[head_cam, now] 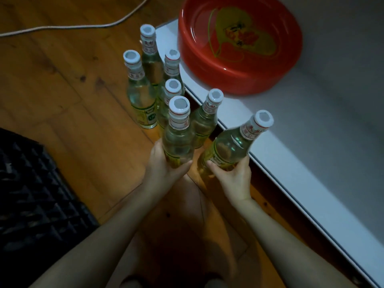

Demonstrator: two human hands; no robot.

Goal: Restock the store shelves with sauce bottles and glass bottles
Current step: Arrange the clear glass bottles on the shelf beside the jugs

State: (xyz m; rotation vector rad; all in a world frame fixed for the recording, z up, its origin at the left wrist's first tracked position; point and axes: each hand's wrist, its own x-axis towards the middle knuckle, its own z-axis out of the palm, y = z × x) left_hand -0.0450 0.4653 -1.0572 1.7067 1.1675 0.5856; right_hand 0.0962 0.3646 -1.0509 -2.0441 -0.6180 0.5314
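Observation:
Several clear glass bottles with white caps and green-yellow labels stand on the wooden floor beside a low white shelf (301, 154). My left hand (164, 169) grips the lower body of one upright bottle (178, 140). My right hand (234, 175) holds another bottle (232, 148) near its base, tilted to the right with its cap over the shelf's edge. A further bottle (204, 119) stands just behind these two, against the shelf edge. The rest of the group (143, 94) stands farther back on the floor.
A red plastic basin (234, 80) with a yellow heart design sits on the white shelf at the back. A black plastic crate (35, 200) lies on the floor at the left. A pale cord (72, 27) runs across the floor at the top left.

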